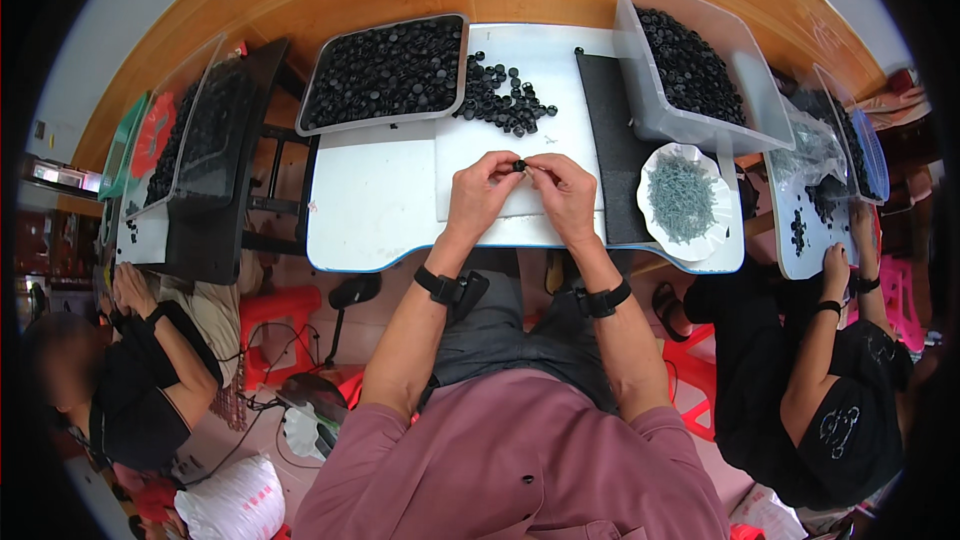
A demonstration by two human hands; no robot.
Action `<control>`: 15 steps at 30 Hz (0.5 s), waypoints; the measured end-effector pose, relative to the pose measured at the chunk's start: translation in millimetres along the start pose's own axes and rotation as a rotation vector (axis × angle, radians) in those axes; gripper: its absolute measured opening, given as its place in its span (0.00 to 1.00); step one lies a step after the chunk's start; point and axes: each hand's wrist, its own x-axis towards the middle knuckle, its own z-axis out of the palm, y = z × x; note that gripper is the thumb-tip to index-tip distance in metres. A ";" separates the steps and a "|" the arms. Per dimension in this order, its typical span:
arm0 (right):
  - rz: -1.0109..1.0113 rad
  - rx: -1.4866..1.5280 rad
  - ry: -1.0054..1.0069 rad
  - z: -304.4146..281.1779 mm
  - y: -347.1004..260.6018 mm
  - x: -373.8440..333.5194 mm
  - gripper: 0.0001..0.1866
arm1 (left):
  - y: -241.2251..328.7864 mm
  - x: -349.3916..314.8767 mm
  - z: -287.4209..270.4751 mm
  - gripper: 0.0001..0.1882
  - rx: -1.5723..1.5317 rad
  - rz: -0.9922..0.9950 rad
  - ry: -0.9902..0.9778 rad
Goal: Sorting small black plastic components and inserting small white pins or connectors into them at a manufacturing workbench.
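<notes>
Over the near middle of the white table, both hands meet fingertip to fingertip. My left hand (480, 198) pinches a small round black cap (519, 166). Closed at the cap's right side, my right hand (566, 198) has thumb and forefinger pressed together; whatever they grip is too small to make out. Just beyond my fingers, a loose pile of black caps (510, 105) lies on a white sheet (470, 202), with a few tiny thin pieces (550, 141) nearby. A white fluted dish (722, 225) holds many thin grey-green pieces that look like screws.
A grey tray (312, 100) full of black caps stands at the back left; a deep clear bin (690, 130) of them stands back right. A black mat (620, 205) lies beside the dish. People work at side tables left (150, 370) and right (840, 370).
</notes>
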 end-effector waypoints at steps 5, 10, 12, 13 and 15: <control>0.055 0.015 0.003 -0.6 1.5 -1.0 0.07 | 1.5 -1.1 0.3 0.15 -0.012 -0.028 0.003; 0.025 0.035 -0.009 -0.8 1.1 -0.4 0.07 | -2.9 -1.0 0.7 0.14 0.005 0.058 0.001; -0.002 0.034 -0.017 -1.4 0.6 0.0 0.08 | -3.1 -1.3 0.8 0.14 0.001 0.053 0.001; -0.014 0.014 -0.022 -1.6 -0.1 0.2 0.08 | -3.3 -2.0 0.6 0.14 0.000 0.048 0.003; -0.026 -0.004 -0.033 -1.9 -1.2 0.7 0.08 | -4.0 -2.5 1.0 0.14 0.008 0.057 0.013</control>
